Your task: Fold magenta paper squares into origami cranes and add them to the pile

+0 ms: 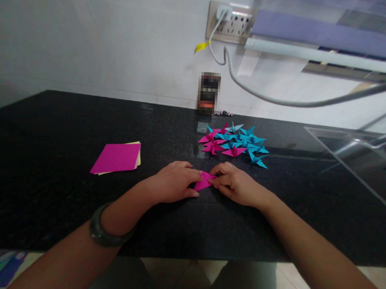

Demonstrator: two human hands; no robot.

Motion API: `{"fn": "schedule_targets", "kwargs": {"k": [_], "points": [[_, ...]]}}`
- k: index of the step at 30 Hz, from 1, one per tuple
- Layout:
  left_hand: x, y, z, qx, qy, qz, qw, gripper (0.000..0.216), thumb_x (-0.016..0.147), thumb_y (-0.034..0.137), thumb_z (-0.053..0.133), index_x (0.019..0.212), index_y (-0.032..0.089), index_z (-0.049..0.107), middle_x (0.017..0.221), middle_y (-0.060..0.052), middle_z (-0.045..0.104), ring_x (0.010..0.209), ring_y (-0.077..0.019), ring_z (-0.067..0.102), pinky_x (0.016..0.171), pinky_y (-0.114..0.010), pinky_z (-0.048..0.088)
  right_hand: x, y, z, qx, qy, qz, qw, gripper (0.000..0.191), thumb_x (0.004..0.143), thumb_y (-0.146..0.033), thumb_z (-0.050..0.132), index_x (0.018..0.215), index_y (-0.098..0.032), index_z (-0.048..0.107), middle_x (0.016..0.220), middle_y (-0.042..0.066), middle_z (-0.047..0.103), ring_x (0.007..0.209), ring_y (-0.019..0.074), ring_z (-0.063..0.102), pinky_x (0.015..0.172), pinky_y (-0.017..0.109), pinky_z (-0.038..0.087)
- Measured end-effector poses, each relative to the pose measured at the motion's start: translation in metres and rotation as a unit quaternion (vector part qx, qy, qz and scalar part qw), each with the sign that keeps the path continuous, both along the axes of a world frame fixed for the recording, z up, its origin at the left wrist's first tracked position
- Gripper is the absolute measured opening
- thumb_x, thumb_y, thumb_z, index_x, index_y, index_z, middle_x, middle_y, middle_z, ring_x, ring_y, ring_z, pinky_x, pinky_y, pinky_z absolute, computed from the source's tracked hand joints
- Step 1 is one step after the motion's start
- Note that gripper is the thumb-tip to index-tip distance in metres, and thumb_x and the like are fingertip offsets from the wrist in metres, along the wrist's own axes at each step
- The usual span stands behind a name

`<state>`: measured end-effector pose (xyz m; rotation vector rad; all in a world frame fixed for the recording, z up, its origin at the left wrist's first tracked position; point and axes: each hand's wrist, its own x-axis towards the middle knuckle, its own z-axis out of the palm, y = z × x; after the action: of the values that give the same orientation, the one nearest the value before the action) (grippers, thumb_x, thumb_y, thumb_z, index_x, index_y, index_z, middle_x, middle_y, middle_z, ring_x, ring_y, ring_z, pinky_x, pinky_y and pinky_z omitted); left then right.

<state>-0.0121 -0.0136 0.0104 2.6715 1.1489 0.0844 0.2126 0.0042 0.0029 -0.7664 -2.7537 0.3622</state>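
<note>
A small folded piece of pink origami paper (pixel 204 182) lies on the black countertop between my hands. From the left, my left hand (pixel 177 182) presses it down, fingers on its upper left edge and thumb by its lower corner. My right hand (pixel 234 183) pinches the paper's right side between thumb and fingers. Beyond my hands sits a cluster of folded paper cranes, pink ones (pixel 213 146) on the left and blue ones (pixel 245 140) on the right. To the left lies a stack of square paper (pixel 116 157), pink on top with yellow edges showing beneath.
The dark countertop (pixel 63 198) runs back to a white wall. A blurred-out dark object (pixel 209 93) leans there, with a small beaded string beside it. A grey cable (pixel 273 99) hangs from the wall socket (pixel 230 22). A glass-like panel (pixel 350 161) is at the right.
</note>
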Motion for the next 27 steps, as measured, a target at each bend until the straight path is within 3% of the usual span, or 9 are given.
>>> {"fn": "schedule_targets", "kwargs": {"k": [9, 27], "points": [[0.0004, -0.0011, 0.002, 0.001, -0.003, -0.001, 1.0, 0.033, 0.076, 0.041, 0.057, 0.106, 0.026, 0.057, 0.111, -0.003, 0.061, 0.11, -0.0228, 0.049, 0.092, -0.036, 0.036, -0.0004, 0.0038, -0.0036, 0.027, 0.033, -0.012, 0.999, 0.025, 0.086, -0.018, 0.046, 0.104, -0.015, 0.062, 0.094, 0.01, 0.062, 0.087, 0.0175, 0.052, 0.078, 0.032, 0.043], [0.0027, -0.004, 0.0069, -0.014, 0.031, 0.015, 0.999, 0.037, 0.077, 0.04, 0.056, 0.111, 0.026, 0.055, 0.121, -0.002, 0.057, 0.112, -0.0254, 0.048, 0.09, -0.039, 0.038, -0.0033, 0.0027, -0.0041, 0.115, -0.059, 0.012, 0.992, 0.022, 0.086, -0.021, 0.045, 0.092, -0.018, 0.067, 0.094, 0.008, 0.061, 0.085, 0.0178, 0.047, 0.074, 0.03, 0.041]]}}
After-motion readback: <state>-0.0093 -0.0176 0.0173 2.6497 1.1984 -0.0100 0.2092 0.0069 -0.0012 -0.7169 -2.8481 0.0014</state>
